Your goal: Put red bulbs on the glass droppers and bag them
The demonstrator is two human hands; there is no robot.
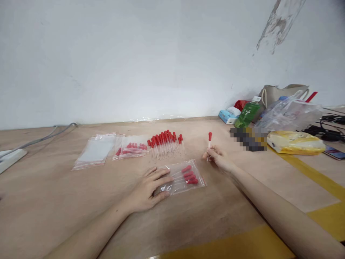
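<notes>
My right hand (217,157) pinches a dropper (210,138) by its clear tube, its red bulb pointing up, to the right of a clear zip bag (178,185). Inside that bag lie several droppers, their red bulbs (190,175) towards the bag's right end. My left hand (151,187) rests flat on the bag's left end with fingers spread. Behind the bag, loose droppers (164,138) lie in a row, red bulbs towards the wall. Left of them are filled zip bags (132,147) with red bulbs showing, and a stack of flat zip bags (94,151).
At the right stand a green bottle (247,114), a blue tissue pack (228,116), a plastic bag (289,113) and a yellow-white packet (296,142). A phone (334,152) and black cables (331,126) lie beyond. A white power strip (10,160) sits far left. Yellow tape (229,248) marks the table.
</notes>
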